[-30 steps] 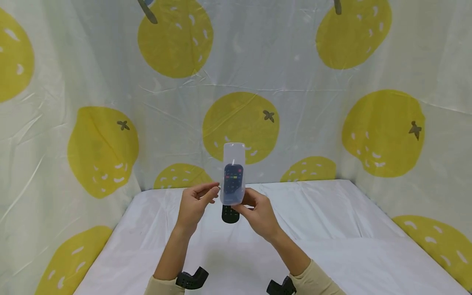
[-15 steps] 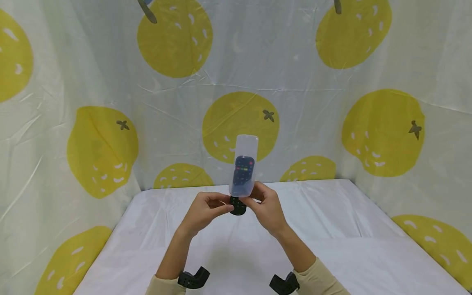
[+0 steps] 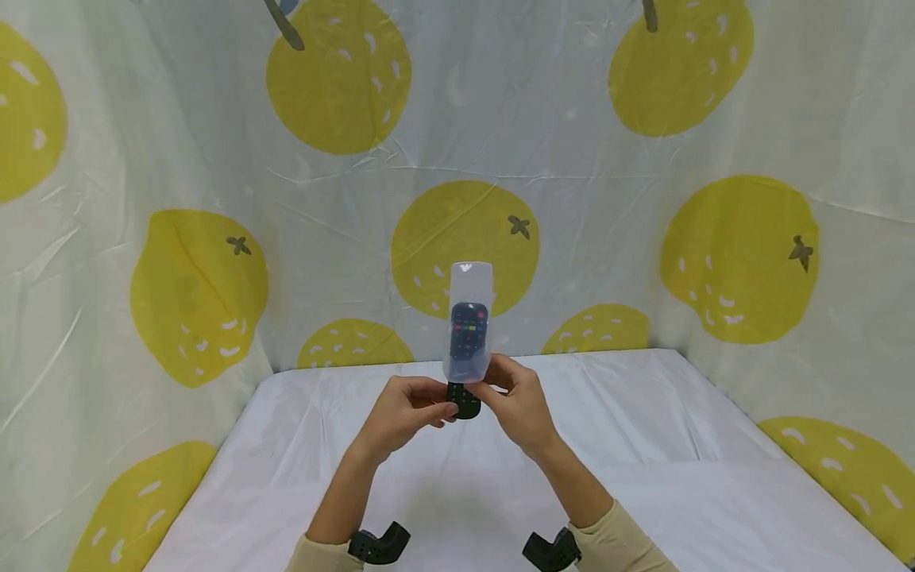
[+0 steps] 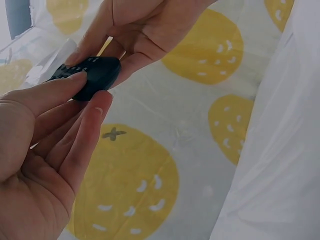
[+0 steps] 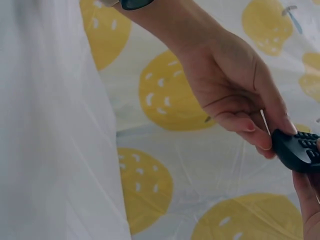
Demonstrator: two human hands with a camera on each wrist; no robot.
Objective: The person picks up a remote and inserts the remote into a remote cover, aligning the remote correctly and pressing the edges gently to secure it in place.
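Observation:
A black remote control [image 3: 465, 401] is held upright in front of me, partly inside a translucent plastic sleeve [image 3: 470, 282]. Its lower end sticks out of the sleeve's bottom. Between thumb and fingers, my left hand [image 3: 403, 413] pinches that bare end from the left. From the right, my right hand [image 3: 518, 397] pinches at the sleeve's lower edge, where the remote comes out. Both thumbs lie on the button side of the remote [image 4: 102, 75] in the left wrist view. Only part of my right hand [image 5: 311, 205] enters the right wrist view, at the lower right.
A white-covered table [image 3: 608, 429] spreads beneath my hands. Behind it and at both sides hangs a pale curtain [image 3: 572, 214] printed with large yellow fruit. Black camera mounts [image 3: 379, 544] sit on both wrists.
My left hand, earlier beside the sleeve with nothing in it, has come to the remote's lower end and pinches it. Remote and sleeve have risen and shifted slightly right.

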